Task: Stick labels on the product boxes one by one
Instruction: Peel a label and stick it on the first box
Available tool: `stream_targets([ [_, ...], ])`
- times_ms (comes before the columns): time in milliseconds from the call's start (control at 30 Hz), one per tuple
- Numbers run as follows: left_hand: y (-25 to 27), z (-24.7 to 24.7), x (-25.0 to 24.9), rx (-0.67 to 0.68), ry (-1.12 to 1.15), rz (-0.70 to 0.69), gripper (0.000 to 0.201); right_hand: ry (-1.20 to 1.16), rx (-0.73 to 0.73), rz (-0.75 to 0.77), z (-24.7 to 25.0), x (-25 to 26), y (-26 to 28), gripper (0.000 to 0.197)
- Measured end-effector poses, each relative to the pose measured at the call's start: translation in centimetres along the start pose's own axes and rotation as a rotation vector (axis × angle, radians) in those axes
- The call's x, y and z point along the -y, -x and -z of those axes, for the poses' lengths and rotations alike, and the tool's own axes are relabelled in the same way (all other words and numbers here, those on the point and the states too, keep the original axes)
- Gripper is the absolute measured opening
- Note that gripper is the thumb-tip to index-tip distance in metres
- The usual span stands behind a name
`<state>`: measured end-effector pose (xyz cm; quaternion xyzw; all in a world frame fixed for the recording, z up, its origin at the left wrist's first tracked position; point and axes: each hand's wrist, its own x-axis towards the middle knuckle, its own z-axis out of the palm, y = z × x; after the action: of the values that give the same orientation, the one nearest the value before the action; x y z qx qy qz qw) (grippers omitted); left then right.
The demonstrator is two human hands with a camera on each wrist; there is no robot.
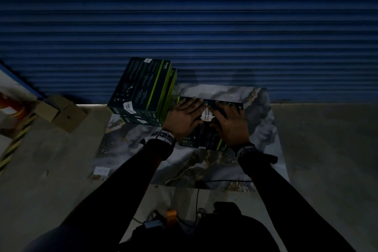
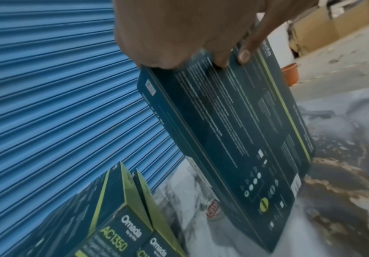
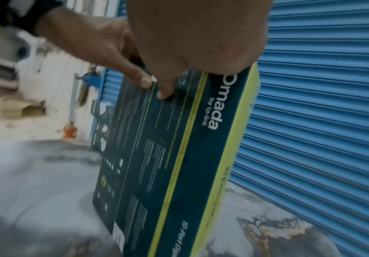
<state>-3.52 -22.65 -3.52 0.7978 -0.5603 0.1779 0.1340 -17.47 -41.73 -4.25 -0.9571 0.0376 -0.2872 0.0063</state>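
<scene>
A dark teal product box (image 1: 210, 136) with a lime stripe lies flat on the marble-patterned sheet (image 1: 194, 168). A white label (image 1: 206, 115) with printed text sits on its top face between my hands. My left hand (image 1: 187, 115) lies flat on the box at the label's left edge, fingers straight. My right hand (image 1: 231, 124) presses flat on the label's right side. In the left wrist view my left hand (image 2: 179, 34) rests on the box (image 2: 234, 130). In the right wrist view my right hand (image 3: 190, 34) covers the box (image 3: 157, 156). The wrist views hide the label.
A stack of the same boxes (image 1: 143, 90), with white labels on them, stands just left of my left hand. A blue roller shutter (image 1: 184, 16) rises right behind. Brown cartons (image 1: 61, 112) sit on the concrete floor at the left. A white sheet (image 1: 101, 171) lies at the marble sheet's near left corner.
</scene>
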Motion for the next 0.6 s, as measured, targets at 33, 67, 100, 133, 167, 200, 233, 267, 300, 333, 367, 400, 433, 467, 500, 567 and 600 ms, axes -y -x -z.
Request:
stream_targets([
  [33,0.0,0.1,0.0,0.006,0.005,0.003,0.057,-0.007,0.011,-0.002,0.1,0.0,0.0,0.053],
  [67,-0.1,0.1,-0.1,0.005,0.016,0.013,0.057,-0.023,0.015,-0.012,0.2,0.0,0.0,0.051],
  [100,0.0,0.2,-0.2,-0.005,0.031,0.026,0.057,-0.044,0.017,-0.025,0.2,0.1,0.0,0.048],
  [133,0.0,0.3,-0.3,-0.020,0.043,0.037,0.056,-0.060,0.015,-0.036,0.3,0.2,0.0,0.046],
  [167,0.1,0.4,-0.4,-0.034,0.048,0.041,0.055,-0.069,0.013,-0.043,0.4,0.4,0.0,0.045],
  [200,0.3,0.4,-0.5,-0.044,0.048,0.040,0.053,-0.071,0.008,-0.050,0.5,0.5,0.0,0.044],
  [233,0.4,0.4,-0.6,-0.055,0.049,0.040,0.051,-0.070,0.001,-0.056,0.5,0.6,0.1,0.043],
  [267,0.5,0.4,-0.9,-0.067,0.052,0.043,0.048,-0.068,-0.005,-0.058,0.5,0.7,0.2,0.040],
  [300,0.6,0.3,-1.1,-0.080,0.055,0.048,0.045,-0.065,-0.010,-0.056,0.5,0.8,0.4,0.037],
  [333,0.7,0.2,-1.3,-0.089,0.051,0.046,0.042,-0.064,-0.016,-0.054,0.4,0.8,0.5,0.034],
  [367,0.8,0.0,-1.4,-0.095,0.040,0.035,0.039,-0.063,-0.024,-0.053,0.3,0.9,0.6,0.031],
  [400,0.9,-0.1,-1.3,-0.100,0.029,0.023,0.038,-0.064,-0.034,-0.052,0.2,0.9,0.7,0.030],
  [433,0.9,-0.2,-1.2,-0.102,0.025,0.015,0.038,-0.067,-0.046,-0.049,0.1,0.9,0.7,0.031],
  [467,0.8,-0.3,-1.1,-0.106,0.025,0.013,0.038,-0.073,-0.058,-0.045,0.1,0.9,0.5,0.031],
  [500,0.7,-0.3,-0.9,-0.112,0.026,0.011,0.038,-0.081,-0.071,-0.040,0.2,0.9,0.4,0.032],
  [567,0.5,-0.2,-0.7,-0.125,0.025,0.008,0.038,-0.092,-0.087,-0.027,0.1,0.7,0.1,0.034],
  [600,0.4,-0.2,-0.6,-0.123,0.025,0.008,0.037,-0.090,-0.084,-0.025,0.0,0.6,0.0,0.034],
])
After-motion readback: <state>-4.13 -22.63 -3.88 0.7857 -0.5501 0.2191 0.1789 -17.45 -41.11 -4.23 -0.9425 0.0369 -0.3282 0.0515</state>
